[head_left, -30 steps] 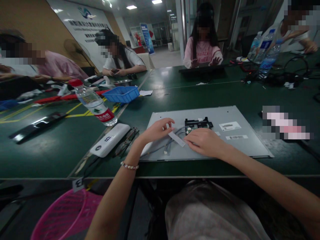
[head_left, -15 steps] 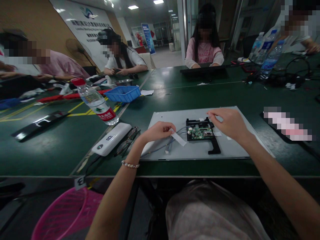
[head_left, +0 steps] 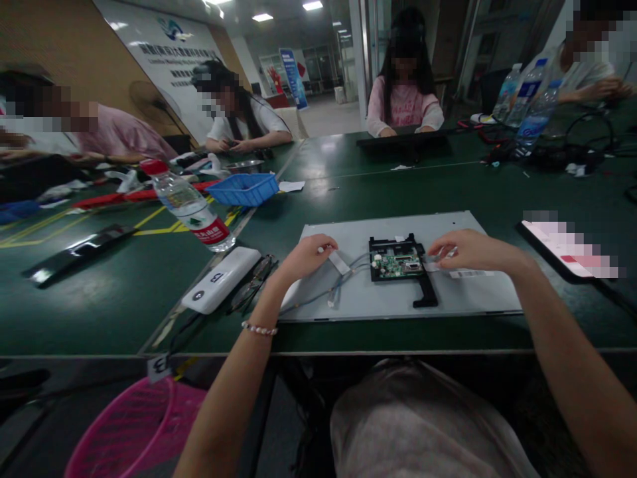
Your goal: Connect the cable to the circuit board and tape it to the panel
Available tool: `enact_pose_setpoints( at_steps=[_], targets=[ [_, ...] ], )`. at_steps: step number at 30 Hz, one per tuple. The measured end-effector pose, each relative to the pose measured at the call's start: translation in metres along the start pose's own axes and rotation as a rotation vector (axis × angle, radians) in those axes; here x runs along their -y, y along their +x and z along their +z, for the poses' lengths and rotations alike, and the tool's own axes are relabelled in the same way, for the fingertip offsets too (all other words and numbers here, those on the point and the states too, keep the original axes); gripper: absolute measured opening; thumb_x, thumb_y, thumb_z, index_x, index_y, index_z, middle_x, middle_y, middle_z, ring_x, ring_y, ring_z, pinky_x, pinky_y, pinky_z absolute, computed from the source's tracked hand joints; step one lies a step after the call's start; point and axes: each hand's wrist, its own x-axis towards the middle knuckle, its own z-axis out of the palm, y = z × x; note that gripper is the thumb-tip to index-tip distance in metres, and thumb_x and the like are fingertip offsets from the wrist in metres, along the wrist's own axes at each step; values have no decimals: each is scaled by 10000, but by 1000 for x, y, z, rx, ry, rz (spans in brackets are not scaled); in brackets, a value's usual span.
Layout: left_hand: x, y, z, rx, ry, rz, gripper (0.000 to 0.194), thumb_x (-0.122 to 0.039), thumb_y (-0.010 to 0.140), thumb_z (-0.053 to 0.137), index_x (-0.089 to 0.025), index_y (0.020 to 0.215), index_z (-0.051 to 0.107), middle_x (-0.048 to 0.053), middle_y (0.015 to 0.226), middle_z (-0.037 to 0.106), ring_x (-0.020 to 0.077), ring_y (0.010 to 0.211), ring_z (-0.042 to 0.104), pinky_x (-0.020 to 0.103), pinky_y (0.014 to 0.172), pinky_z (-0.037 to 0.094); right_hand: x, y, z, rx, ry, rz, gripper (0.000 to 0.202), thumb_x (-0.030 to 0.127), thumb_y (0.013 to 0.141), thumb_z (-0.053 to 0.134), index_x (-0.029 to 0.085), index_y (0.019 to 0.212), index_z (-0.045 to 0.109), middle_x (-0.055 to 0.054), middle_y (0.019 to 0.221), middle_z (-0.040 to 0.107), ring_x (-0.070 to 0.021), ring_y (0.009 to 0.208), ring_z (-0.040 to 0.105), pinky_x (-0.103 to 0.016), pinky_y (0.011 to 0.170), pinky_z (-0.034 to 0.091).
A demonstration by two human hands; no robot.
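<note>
A flat grey panel (head_left: 393, 299) lies near the table's front edge. On its middle sits a black bracket (head_left: 426, 292) with a green circuit board (head_left: 398, 265), from which bluish cables (head_left: 318, 296) run left. Over the panel's left part, my left hand (head_left: 312, 255) pinches a white strip (head_left: 340, 263) that hangs above the cables. My right hand (head_left: 465, 251) is just right of the bracket, its fingers closed around something small and pale that I cannot make out.
On the left are a white power bank (head_left: 222, 279), glasses (head_left: 252, 284), a leaning water bottle (head_left: 192, 211), a blue tray (head_left: 243, 190) and a black glossy object (head_left: 79, 253). A phone (head_left: 567, 251) lies right. A pink basket (head_left: 124, 425) stands below. Several people sit around the table.
My left hand has shifted slightly left and up with the white strip. My right hand has moved from the bracket's top right corner down and right, beside the bracket.
</note>
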Motion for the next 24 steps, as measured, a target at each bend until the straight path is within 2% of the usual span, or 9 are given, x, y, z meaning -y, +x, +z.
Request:
enact_pose_setpoints(
  at_steps=[4,9,15,17,20,22,24],
  targets=[
    [5,-1,1,-109,160,-32,266,-198,838,444,-173,1030,627,77,1072,607,207,959,581,348,895,448,-2,6,8,4,-42,-24,261,246,699,644,199,947,710,-60,925,706,-204,816,660,-307,727,520],
    [0,-3,-1,-167,243,-37,255,-214,867,439,-173,1045,616,82,1107,581,222,989,568,368,917,438,-5,9,5,44,-50,-8,154,263,745,587,195,817,704,-46,839,703,-197,776,659,-291,696,505],
    [-8,-2,-4,-199,234,-11,237,-203,878,415,-171,963,634,80,1032,599,220,968,569,353,897,440,-28,4,-7,-124,-132,209,194,294,786,554,189,815,715,-54,820,719,-201,760,659,-300,680,487],
    [-10,-1,-4,-218,233,4,230,-194,876,418,-169,950,634,80,1023,602,218,966,568,347,891,440,-38,5,-6,-175,-202,267,209,314,778,575,184,860,716,-65,845,719,-210,761,659,-312,684,488],
    [-12,-2,-5,-259,233,16,225,-185,875,420,-175,947,633,77,1023,605,214,976,565,343,890,439,-43,10,-3,-277,-248,259,299,332,809,551,173,1021,687,-87,947,710,-215,796,659,-325,719,495],
    [-13,-2,-5,-289,238,11,220,-181,875,423,-182,943,632,72,1021,608,213,981,565,344,889,440,-35,16,-1,-318,-235,202,337,322,839,521,163,1105,653,-100,1020,694,-208,819,659,-324,747,501],
    [-14,-2,-6,-311,243,12,217,-177,876,425,-187,941,631,67,1014,612,212,979,567,346,888,443,-21,24,-1,-303,-224,124,357,314,851,519,155,1152,628,-112,1079,673,-204,826,661,-326,773,504]
  ],
)
